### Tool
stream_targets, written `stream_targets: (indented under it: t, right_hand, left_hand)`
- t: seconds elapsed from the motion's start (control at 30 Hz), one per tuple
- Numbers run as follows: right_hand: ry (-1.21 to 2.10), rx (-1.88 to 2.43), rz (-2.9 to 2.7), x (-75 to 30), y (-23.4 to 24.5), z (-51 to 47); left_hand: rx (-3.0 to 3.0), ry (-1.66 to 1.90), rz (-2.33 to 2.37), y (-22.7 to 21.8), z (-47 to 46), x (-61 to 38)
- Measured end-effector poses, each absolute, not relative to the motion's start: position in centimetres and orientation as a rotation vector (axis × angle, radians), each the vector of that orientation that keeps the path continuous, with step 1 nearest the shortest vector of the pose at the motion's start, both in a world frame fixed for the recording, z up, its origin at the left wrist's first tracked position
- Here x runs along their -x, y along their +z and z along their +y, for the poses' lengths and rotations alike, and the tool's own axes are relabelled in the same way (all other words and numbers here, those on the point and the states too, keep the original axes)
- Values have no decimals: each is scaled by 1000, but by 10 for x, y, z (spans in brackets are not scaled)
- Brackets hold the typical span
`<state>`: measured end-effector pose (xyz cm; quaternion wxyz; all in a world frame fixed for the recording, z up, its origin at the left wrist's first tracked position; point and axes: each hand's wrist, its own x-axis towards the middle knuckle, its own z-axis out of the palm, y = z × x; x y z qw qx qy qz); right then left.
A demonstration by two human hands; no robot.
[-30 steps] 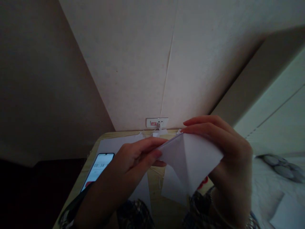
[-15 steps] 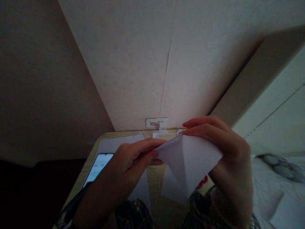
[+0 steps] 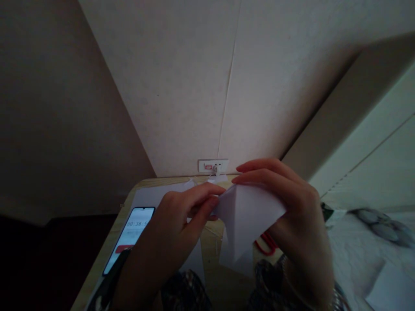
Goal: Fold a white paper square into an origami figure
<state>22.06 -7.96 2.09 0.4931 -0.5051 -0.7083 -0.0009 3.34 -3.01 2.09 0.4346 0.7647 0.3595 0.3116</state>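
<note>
A folded white paper is held up above a small wooden table, creased into angled flaps. My left hand pinches its left corner between thumb and fingers. My right hand grips its upper right side, fingers curled over the top edge and thumb hidden behind the paper. Both hands are closed on the paper. Flat white sheets lie on the table beneath it.
A phone with a lit timer screen lies at the table's left edge. Something red, partly hidden, lies under the paper. A wall socket sits just behind the table. A bed with loose paper is at the right.
Both hands and the paper have shifted slightly left, and the paper now looks narrower, its flaps drawn closer together. More of the red thing shows below.
</note>
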Motion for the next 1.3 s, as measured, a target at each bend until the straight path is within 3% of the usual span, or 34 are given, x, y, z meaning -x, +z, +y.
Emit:
stream_targets:
  t: [0.33,0.6,1.3]
  right_hand:
    - [12,1239,-1705,-213,20,-78]
    - [24,1256,-1703,-210,19,-82]
    - [-17,1270,-1653,-204,24,-91]
  left_hand:
    - [-1801,835,842,25,-32,-47]
    - [-2049,939,892,23,-33,-47]
    - [-1969,829,886,32,-48,-47]
